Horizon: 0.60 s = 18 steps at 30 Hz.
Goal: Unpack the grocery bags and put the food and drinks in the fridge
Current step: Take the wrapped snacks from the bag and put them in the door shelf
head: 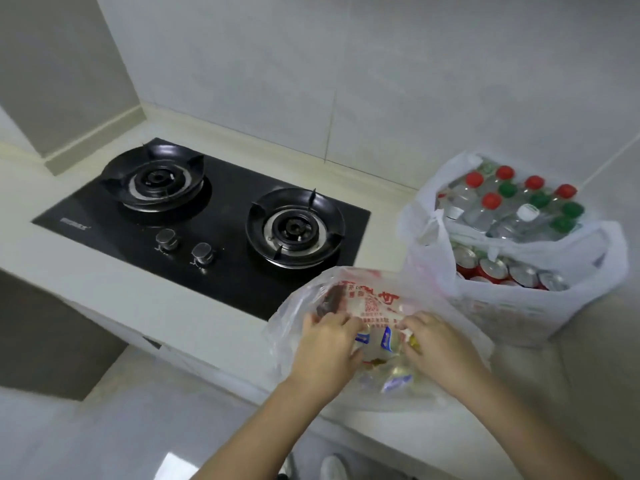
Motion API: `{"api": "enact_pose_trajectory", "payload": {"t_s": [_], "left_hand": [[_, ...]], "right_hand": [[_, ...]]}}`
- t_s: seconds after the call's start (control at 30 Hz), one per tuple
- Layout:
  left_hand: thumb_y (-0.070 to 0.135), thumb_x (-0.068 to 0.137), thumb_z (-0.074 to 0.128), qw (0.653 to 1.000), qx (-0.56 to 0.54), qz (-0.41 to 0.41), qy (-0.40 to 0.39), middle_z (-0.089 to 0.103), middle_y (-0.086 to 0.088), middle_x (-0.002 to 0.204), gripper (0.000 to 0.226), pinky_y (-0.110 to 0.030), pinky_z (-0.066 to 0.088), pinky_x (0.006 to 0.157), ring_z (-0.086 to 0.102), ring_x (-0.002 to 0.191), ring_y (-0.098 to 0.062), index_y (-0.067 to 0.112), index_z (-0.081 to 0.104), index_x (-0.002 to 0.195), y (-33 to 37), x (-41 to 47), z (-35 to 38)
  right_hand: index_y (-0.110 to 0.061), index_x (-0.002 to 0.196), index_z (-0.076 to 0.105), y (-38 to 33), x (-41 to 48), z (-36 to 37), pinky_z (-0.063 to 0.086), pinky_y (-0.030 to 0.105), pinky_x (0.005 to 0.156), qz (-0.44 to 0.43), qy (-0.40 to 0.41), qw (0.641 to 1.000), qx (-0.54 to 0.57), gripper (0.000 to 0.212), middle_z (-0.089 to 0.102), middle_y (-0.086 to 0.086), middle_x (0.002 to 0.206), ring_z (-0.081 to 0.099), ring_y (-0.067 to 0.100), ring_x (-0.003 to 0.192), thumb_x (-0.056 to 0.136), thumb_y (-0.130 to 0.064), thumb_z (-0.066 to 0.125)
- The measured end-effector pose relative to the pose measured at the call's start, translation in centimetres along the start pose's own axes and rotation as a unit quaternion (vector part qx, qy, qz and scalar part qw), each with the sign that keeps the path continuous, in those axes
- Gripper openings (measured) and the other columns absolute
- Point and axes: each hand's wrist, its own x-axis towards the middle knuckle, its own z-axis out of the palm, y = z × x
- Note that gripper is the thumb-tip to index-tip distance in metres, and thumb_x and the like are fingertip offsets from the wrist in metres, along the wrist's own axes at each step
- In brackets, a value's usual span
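A thin clear plastic bag with red print [374,299] lies on the counter's front edge. My left hand [325,344] grips its left rim and my right hand [433,344] grips its right rim, holding the mouth apart. Inside show blue-and-white packets [386,339]; the other contents are blurred. Behind it to the right stands a white bag [585,306] holding drink cans [495,268] with red sides. At the back right another white bag [426,202] is packed with clear bottles [491,202] capped red, green and white.
A black two-burner gas hob [221,220] with two knobs is set into the pale counter [104,268] left of the bags. Tiled wall runs behind. The counter's front edge drops to a light floor [138,427]; a white shoe [332,467] shows below.
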Motion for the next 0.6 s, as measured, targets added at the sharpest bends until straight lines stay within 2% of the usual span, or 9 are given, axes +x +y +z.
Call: {"api": "enact_pose_trajectory", "payload": {"t_s": [0.07, 0.13, 0.23, 0.27, 0.3, 0.37, 0.47, 0.53, 0.6], "left_hand": [[0.051, 0.085, 0.042, 0.996, 0.004, 0.01, -0.086, 0.063, 0.003, 0.112, 0.047, -0.036, 0.036, 0.085, 0.06, 0.103, -0.021, 0.024, 0.06, 0.12, 1.0, 0.1, 0.9], [0.057, 0.082, 0.013, 0.989, -0.003, 0.013, -0.149, 0.062, -0.002, 0.12, 0.068, -0.037, 0.034, 0.092, 0.057, 0.11, -0.025, 0.025, 0.051, 0.129, 2.0, -0.1, 1.5], [0.034, 0.099, 0.032, 0.983, -0.009, -0.019, -0.182, 0.064, -0.011, 0.119, 0.041, -0.036, 0.037, 0.085, 0.059, 0.106, -0.033, 0.022, 0.04, 0.138, 3.1, -0.2, 2.6], [0.025, 0.1, 0.036, 0.981, -0.011, -0.042, -0.187, 0.064, -0.014, 0.118, 0.041, -0.037, 0.038, 0.08, 0.06, 0.104, -0.035, 0.02, 0.036, 0.141, 3.4, -0.2, 2.9], [0.019, 0.099, 0.039, 0.979, -0.007, -0.068, -0.194, 0.064, -0.016, 0.117, 0.045, -0.037, 0.039, 0.076, 0.06, 0.103, -0.036, 0.019, 0.033, 0.143, 3.6, -0.2, 3.3], [0.014, 0.097, 0.042, 0.974, 0.002, -0.111, -0.196, 0.065, -0.016, 0.113, 0.052, -0.035, 0.039, 0.069, 0.061, 0.1, -0.036, 0.02, 0.028, 0.147, 3.9, -0.1, 4.3], [0.019, 0.097, 0.045, 0.97, 0.004, -0.152, -0.189, 0.066, -0.014, 0.11, 0.057, -0.033, 0.035, 0.065, 0.062, 0.097, -0.036, 0.023, 0.024, 0.149, 4.7, 0.2, 5.0], [0.026, 0.095, 0.05, 0.971, 0.014, -0.16, -0.178, 0.062, -0.01, 0.117, 0.058, -0.032, 0.035, 0.067, 0.061, 0.102, -0.033, 0.023, 0.026, 0.148, 5.0, 0.3, 5.3], [0.028, 0.094, 0.054, 0.971, 0.017, -0.171, -0.164, 0.056, -0.005, 0.128, 0.055, -0.03, 0.037, 0.07, 0.06, 0.107, -0.031, 0.026, 0.032, 0.145, 5.2, 0.5, 5.8]], "right_hand": [[-0.03, 0.123, 0.056, 1.6, 0.4, 0.1, 0.049, 0.035, 0.085, -0.022, -0.071, 0.996, -0.04, 0.032, 0.06, -0.006, 0.116, 0.054, 0.018, 0.112, 0.092, -0.034, 0.049], [-0.03, 0.122, 0.054, 2.9, 0.8, -0.3, 0.05, 0.036, 0.079, -0.03, -0.129, 0.987, -0.093, 0.031, 0.064, 0.0, 0.11, 0.059, 0.024, 0.106, 0.094, -0.036, 0.044], [-0.027, 0.104, 0.057, 4.3, 1.6, -1.2, 0.045, 0.036, 0.084, -0.063, -0.171, 0.971, -0.158, 0.019, 0.065, 0.003, 0.099, 0.056, 0.031, 0.1, 0.096, -0.024, 0.04], [-0.026, 0.097, 0.057, 4.5, 1.9, -1.4, 0.041, 0.035, 0.086, -0.08, -0.183, 0.964, -0.176, 0.017, 0.063, 0.001, 0.096, 0.054, 0.03, 0.101, 0.095, -0.018, 0.041], [-0.024, 0.095, 0.057, 4.5, 2.1, -1.7, 0.038, 0.033, 0.083, -0.095, -0.201, 0.955, -0.194, 0.016, 0.061, 0.001, 0.096, 0.053, 0.029, 0.103, 0.095, -0.015, 0.044], [-0.02, 0.108, 0.06, 4.6, 2.8, -2.1, 0.041, 0.032, 0.079, -0.133, -0.21, 0.944, -0.216, 0.016, 0.064, 0.003, 0.103, 0.057, 0.027, 0.105, 0.095, -0.021, 0.052], [-0.023, 0.135, 0.044, 5.0, 3.8, -1.8, 0.041, 0.031, 0.072, -0.168, -0.219, 0.936, -0.219, 0.056, 0.059, 0.008, 0.12, 0.058, 0.028, 0.109, 0.086, -0.035, 0.068], [-0.029, 0.146, 0.03, 5.5, 4.5, -1.1, 0.043, 0.031, 0.08, -0.198, -0.207, 0.931, -0.225, 0.083, 0.051, 0.009, 0.133, 0.053, 0.029, 0.118, 0.078, -0.036, 0.076], [-0.032, 0.147, 0.027, 6.1, 5.5, 0.0, 0.048, 0.035, 0.092, -0.235, -0.187, 0.924, -0.238, 0.092, 0.05, 0.007, 0.138, 0.05, 0.028, 0.123, 0.072, -0.038, 0.08]]}}
